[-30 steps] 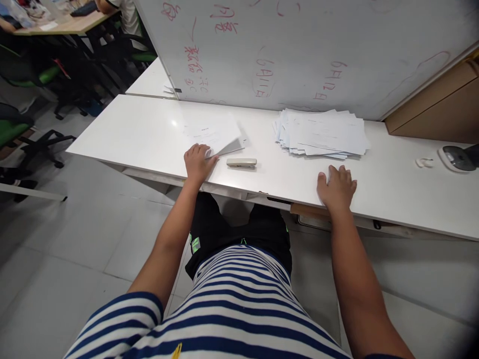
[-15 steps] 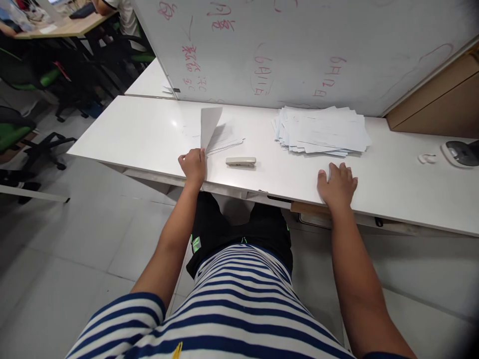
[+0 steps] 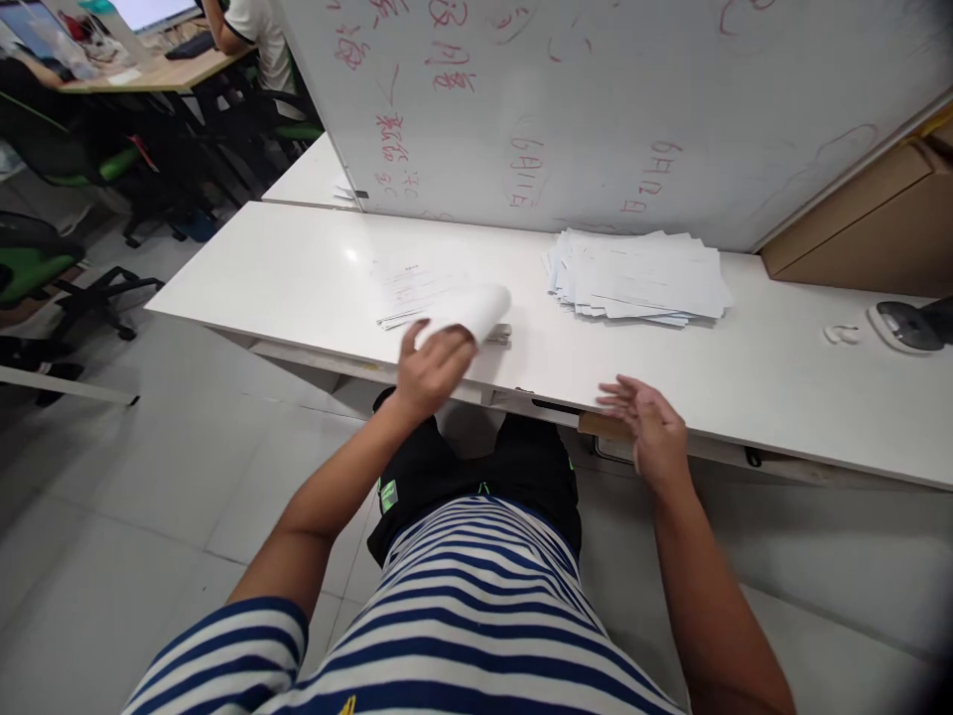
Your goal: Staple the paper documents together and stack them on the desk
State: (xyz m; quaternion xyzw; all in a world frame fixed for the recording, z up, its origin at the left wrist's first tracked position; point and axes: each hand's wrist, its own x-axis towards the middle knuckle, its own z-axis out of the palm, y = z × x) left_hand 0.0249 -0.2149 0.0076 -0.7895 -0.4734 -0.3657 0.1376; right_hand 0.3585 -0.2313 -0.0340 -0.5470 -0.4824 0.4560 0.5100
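My left hand is closed on a sheet of paper, which is curled and blurred by motion. The sheet partly covers a stapler lying on the white desk. Just behind my left hand lies a small stack of printed sheets. My right hand is lifted over the desk's front edge, palm turned inward, fingers apart and holding nothing. Beyond it, a larger, uneven pile of papers sits against the whiteboard.
A whiteboard with red writing stands along the desk's back. At the right are a cardboard box, a small white object and a black-and-white device. Office chairs and a seated person are at the far left.
My left hand has moved right with the sheet, swinging it off the small stack and over the stapler. My right hand has risen from the desk, turned and drawn back toward me.
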